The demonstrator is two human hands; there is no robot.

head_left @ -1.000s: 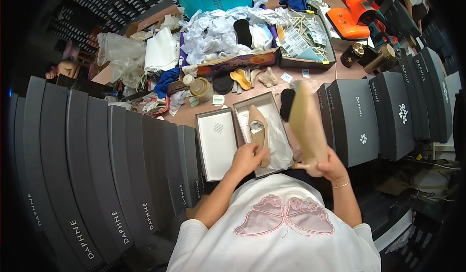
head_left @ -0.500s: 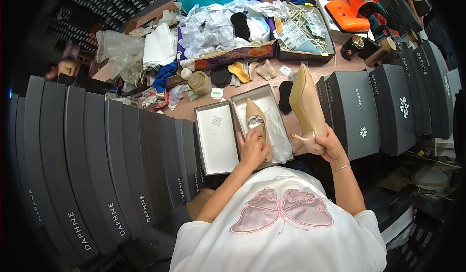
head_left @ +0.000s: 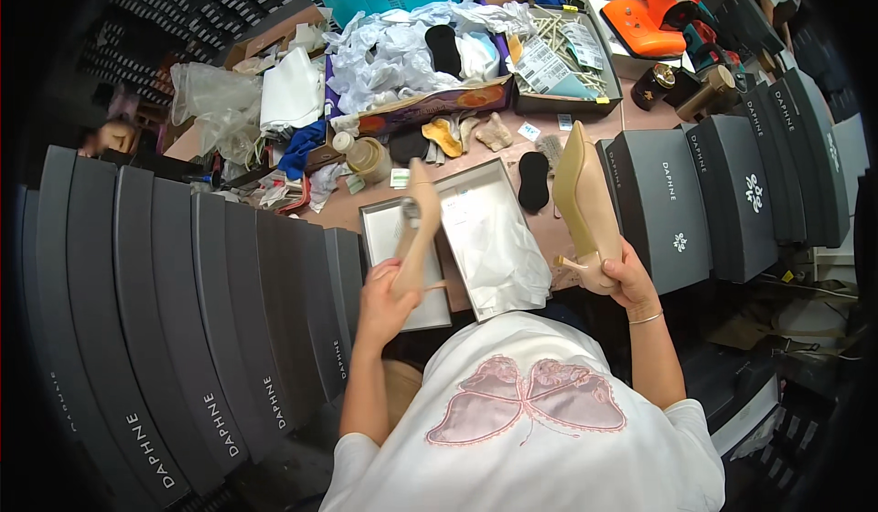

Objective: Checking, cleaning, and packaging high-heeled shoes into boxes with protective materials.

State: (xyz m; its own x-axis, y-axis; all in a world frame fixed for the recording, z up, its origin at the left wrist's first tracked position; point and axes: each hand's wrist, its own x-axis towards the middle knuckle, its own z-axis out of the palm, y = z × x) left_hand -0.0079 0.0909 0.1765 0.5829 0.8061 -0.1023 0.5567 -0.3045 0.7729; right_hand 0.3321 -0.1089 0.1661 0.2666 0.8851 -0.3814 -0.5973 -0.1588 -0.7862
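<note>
Your counter (head_left: 640,121) is fairly bright and evenly lit, while the picture falls off to black around its rounded rim. Your white shirt (head_left: 567,471) and the pale crumpled paper (head_left: 384,59) are the brightest patches. The shoe (head_left: 418,251) in your left hand (head_left: 384,302) looks slightly smeared; the other shoe (head_left: 590,206), in your right hand (head_left: 629,279), is crisper, with a soft sheen. The dark boxes (head_left: 165,329) on your left bow toward the edge, and the far shelves (head_left: 197,18) sit dim and soft in detail.
</note>
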